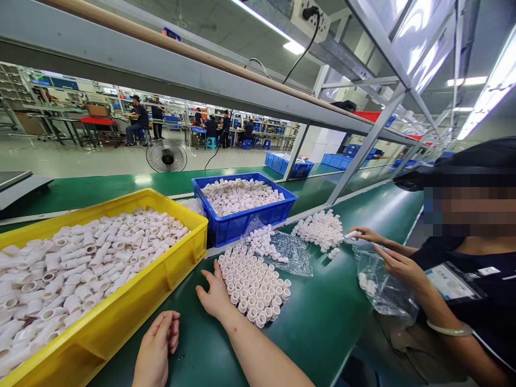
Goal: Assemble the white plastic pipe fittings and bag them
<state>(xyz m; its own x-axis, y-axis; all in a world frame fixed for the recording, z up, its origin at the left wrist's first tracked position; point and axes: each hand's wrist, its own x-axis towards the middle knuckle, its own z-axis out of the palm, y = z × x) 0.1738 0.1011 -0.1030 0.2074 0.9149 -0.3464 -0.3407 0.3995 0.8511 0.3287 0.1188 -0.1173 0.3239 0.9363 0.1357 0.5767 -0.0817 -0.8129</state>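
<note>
A block of white plastic pipe fittings [253, 282] stands upright in tight rows on the green tabletop. My right hand [213, 290] rests against the block's left side, fingers spread, holding nothing. Closer to me, beside the yellow bin, my left hand [157, 344] is loosely curled closed, and I see nothing in it. The yellow bin [161, 287] is heaped with the same kind of fittings. Just beyond the block, loose white fittings [264, 242] lie on a clear plastic bag [292, 252].
A blue bin [245, 216] full of white pieces stands behind the block. On the right, a co-worker's hands [397, 263] hold fittings and a clear bag [382, 290], near another group of fittings [320, 230]. A metal frame [358, 145] crosses above the bench.
</note>
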